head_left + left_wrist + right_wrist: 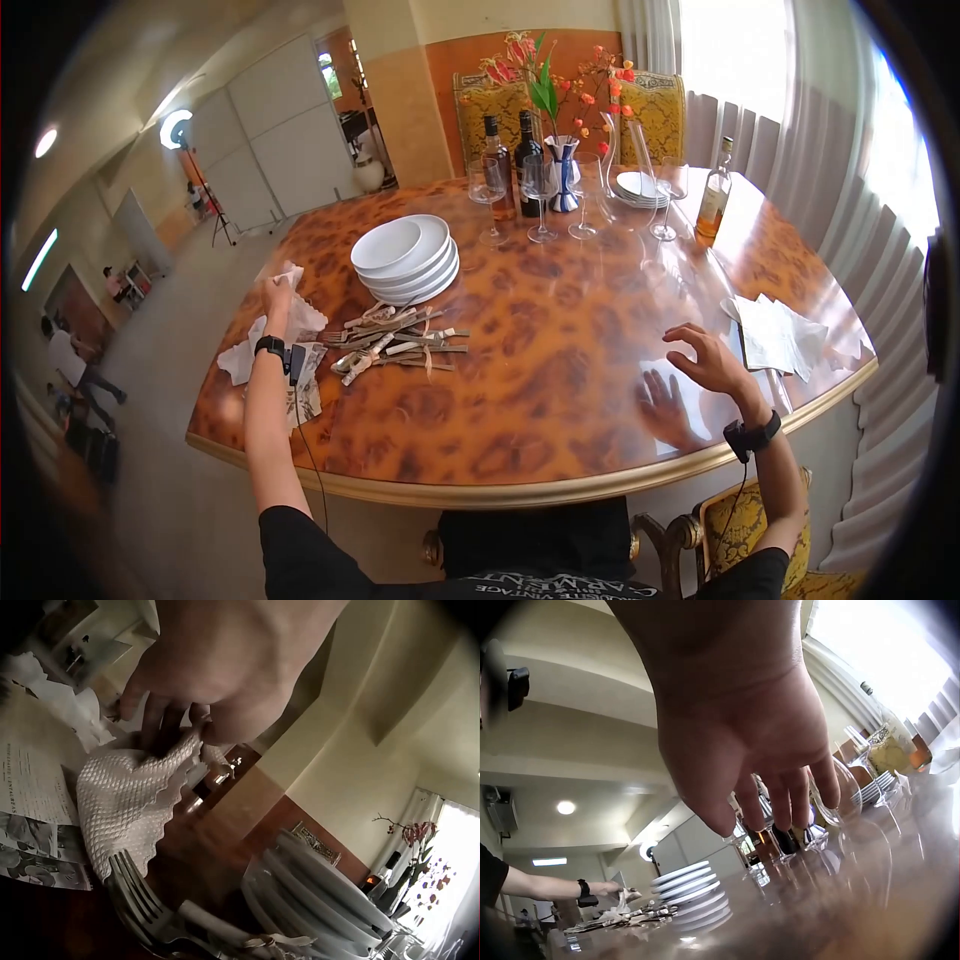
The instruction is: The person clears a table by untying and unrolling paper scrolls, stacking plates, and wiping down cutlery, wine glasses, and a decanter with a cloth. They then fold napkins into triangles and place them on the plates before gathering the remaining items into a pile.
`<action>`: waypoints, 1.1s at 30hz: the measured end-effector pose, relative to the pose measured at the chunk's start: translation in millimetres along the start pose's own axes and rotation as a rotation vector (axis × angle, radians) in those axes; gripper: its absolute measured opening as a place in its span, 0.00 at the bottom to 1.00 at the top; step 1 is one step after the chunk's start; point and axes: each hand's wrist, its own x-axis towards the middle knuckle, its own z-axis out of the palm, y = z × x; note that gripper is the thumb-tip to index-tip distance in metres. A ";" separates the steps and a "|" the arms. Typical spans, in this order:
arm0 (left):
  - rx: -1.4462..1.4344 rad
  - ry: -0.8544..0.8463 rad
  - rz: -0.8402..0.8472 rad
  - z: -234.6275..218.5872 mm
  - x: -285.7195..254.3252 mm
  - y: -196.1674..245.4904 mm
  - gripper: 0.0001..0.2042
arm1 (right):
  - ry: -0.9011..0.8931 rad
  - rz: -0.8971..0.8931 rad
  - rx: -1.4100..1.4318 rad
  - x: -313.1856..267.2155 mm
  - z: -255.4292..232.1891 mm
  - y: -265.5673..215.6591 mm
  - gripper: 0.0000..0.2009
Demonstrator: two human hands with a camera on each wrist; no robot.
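Observation:
At the table's left side, my left hand pinches a white textured paper napkin with a scalloped edge between thumb and fingers. Beneath and beside it lie crumpled white papers and a printed sheet. A pile of knives, forks and spoons lies just right of that hand; the tines of one fork overlap the napkin in the left wrist view. Behind the cutlery stands a stack of white plates with a bowl on top. My right hand hovers over the glossy tabletop, fingers loosely spread and holding nothing.
Several stemmed wine glasses, dark bottles, a flower vase and a clear decanter stand at the back. Small plates and an amber bottle are back right. White napkins lie near the right edge.

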 end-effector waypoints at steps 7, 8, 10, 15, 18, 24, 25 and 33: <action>-0.666 -0.008 0.262 -15.0 -23.0 116.9 0.09 | -0.028 0.075 0.284 35.4 31.3 2.8 0.20; -0.755 -0.133 0.302 -6.8 -48.3 143.6 0.09 | -0.065 0.081 0.429 49.9 42.7 1.8 0.23; -0.902 -0.274 0.443 15.0 -113.2 209.7 0.09 | -0.098 -0.021 0.667 85.3 70.0 -4.7 0.28; -1.218 -0.785 0.225 101.6 -233.6 304.3 0.10 | -0.029 0.142 1.168 136.3 113.9 -42.7 0.31; -1.305 -0.944 0.110 146.9 -277.3 324.8 0.10 | 0.020 0.106 1.653 141.9 132.0 -30.8 0.32; -1.154 -1.174 -0.044 168.6 -311.1 322.6 0.13 | 0.065 0.324 1.534 135.3 147.5 6.1 0.13; -1.153 -1.207 -0.060 158.8 -314.4 326.4 0.13 | 0.116 0.396 1.526 134.3 145.4 1.6 0.08; -1.002 -1.276 0.041 146.4 -315.8 320.8 0.16 | 0.294 0.404 1.498 142.3 149.7 14.8 0.08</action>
